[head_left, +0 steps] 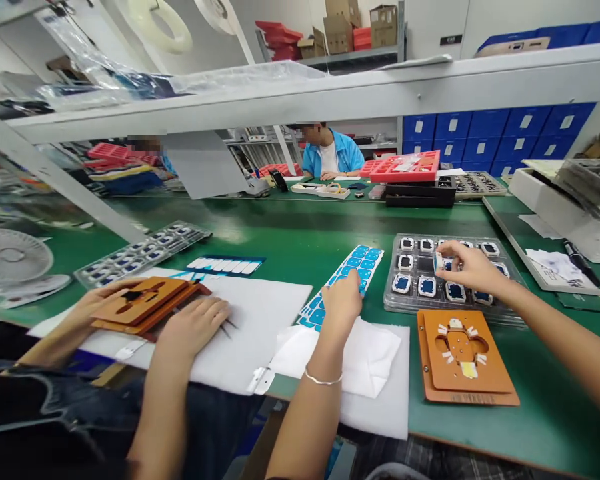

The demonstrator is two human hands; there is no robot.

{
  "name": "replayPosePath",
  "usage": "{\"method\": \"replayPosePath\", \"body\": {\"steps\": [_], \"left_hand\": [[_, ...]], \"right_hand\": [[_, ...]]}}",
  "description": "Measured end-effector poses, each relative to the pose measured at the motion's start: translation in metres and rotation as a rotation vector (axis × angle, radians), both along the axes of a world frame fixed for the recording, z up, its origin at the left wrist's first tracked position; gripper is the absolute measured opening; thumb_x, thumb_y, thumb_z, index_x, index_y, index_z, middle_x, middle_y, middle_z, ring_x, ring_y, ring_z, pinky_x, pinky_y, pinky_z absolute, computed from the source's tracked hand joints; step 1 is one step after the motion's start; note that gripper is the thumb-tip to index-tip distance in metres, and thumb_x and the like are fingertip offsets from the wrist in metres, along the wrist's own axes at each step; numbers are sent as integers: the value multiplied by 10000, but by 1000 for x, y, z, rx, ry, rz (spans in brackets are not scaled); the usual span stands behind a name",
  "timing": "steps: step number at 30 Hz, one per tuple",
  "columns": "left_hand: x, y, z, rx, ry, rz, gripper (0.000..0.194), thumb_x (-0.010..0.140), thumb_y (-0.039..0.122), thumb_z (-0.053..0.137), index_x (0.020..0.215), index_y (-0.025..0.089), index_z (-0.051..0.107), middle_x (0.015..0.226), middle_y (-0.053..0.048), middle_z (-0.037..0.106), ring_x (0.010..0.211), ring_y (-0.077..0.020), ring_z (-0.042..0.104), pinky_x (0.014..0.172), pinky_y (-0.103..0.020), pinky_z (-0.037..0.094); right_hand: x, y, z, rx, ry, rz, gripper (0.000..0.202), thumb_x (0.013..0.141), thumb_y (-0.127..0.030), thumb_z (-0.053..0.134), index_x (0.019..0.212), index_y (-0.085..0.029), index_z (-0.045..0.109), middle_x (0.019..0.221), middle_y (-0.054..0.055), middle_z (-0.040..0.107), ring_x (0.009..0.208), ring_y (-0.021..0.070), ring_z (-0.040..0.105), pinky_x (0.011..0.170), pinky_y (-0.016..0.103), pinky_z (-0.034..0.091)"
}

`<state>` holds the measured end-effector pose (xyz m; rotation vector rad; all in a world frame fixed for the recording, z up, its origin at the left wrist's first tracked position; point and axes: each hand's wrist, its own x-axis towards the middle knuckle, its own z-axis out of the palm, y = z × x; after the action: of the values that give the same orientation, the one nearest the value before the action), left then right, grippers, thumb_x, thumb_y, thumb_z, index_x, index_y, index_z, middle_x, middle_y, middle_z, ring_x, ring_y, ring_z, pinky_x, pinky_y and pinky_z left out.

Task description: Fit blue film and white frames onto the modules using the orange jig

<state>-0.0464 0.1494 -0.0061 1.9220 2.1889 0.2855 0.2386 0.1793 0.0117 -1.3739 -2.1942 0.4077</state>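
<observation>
My right hand (467,263) pinches a small white-and-blue square part (437,263) on edge over a clear plastic tray (391,301). Several similar white-framed parts with dark or blue centres sit in its pockets. My left hand (343,297), a bracelet at its wrist, lies on a white sheet of blue stickers (363,263). Its fingers are curled, and whatever may be in them is hidden. A crumpled white cloth (375,357) lies beneath that wrist. Below the tray rests an orange-brown fixture plate (433,373), with a shaped recess and white pieces around it.
At left, a co-worker's hands (197,327) are at another orange fixture (130,303), with tweezers by one hand. A second parts tray (145,253) and a fan (13,257) stand beyond. Another person (333,153) sits opposite. A white shelf beam (300,100) crosses overhead.
</observation>
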Motion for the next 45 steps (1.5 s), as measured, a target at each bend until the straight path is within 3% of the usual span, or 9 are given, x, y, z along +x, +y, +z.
{"method": "replayPosePath", "body": {"steps": [6, 8, 11, 15, 20, 23, 27, 31, 45], "left_hand": [[19, -18, 1, 226, -158, -237, 243, 860, 123, 590, 1096, 184, 597, 1071, -107, 724, 995, -240, 673, 852, -352, 472], [31, -27, 2, 311, -220, -406, 185, 848, 131, 607, 988, 235, 669, 1063, -17, 734, 1023, -172, 651, 916, -295, 450], [50, -37, -2, 426, -287, -591, 185, 819, 158, 650, 928, 284, 730, 1038, 59, 747, 1025, -151, 619, 945, -307, 414], [67, -43, -14, 577, -309, -798, 226, 932, 196, 553, 981, 291, 752, 1068, 55, 757, 1030, -168, 586, 927, -379, 359], [72, -44, -21, 524, -288, -940, 240, 980, 345, 524, 1102, 270, 717, 1056, 32, 767, 1076, -172, 584, 948, -380, 320], [71, -46, -20, 525, -362, -996, 350, 886, 477, 641, 1116, 221, 704, 1017, -1, 773, 1065, -194, 596, 939, -359, 353], [66, -49, -17, 610, -470, -1091, 300, 895, 464, 625, 1005, 197, 705, 1046, -13, 767, 1031, -197, 593, 974, -361, 376], [63, -48, -15, 676, -450, -1178, 241, 915, 437, 596, 917, 226, 711, 1011, -10, 768, 1031, -233, 555, 923, -402, 380], [58, -47, -17, 575, -366, -1347, 354, 920, 504, 534, 1087, 230, 683, 998, -55, 747, 995, -254, 527, 871, -430, 355]], "right_hand": [[-17, 19, -4, 128, -100, 73, 328, 803, -350, 553, 1079, -216, 666, 1127, 134, 698, 1031, 354, 647, 887, 508, 510], [-14, 4, -9, 188, -66, 102, 300, 851, -396, 512, 1052, -227, 658, 1136, 140, 682, 1065, 367, 631, 929, 542, 493], [-2, -29, -18, 109, 138, 182, 289, 878, -424, 601, 1157, -350, 587, 1138, 118, 629, 816, 279, 680, 727, 437, 586], [14, -71, -36, 118, 187, 192, 248, 856, -425, 602, 1090, -508, 603, 1213, 91, 590, 1015, 374, 646, 811, 569, 572], [26, -94, -48, 167, 122, 98, 274, 858, -425, 581, 1078, -588, 591, 1000, 45, 701, 856, 384, 684, 749, 598, 582], [32, -97, -39, 222, 118, 159, 326, 879, -328, 585, 1122, -544, 606, 1011, 43, 714, 863, 337, 700, 716, 493, 611], [36, -98, -24, 305, 148, 436, 290, 883, -157, 582, 1077, -350, 678, 949, 51, 723, 830, 227, 705, 707, 339, 588], [32, -97, -19, 335, 99, 531, 243, 908, -85, 510, 1029, -218, 674, 937, 68, 712, 855, 192, 646, 762, 362, 520], [21, -105, -21, 317, 57, 566, 288, 834, -32, 451, 941, -192, 665, 925, 47, 692, 884, 206, 487, 803, 391, 414]]}}
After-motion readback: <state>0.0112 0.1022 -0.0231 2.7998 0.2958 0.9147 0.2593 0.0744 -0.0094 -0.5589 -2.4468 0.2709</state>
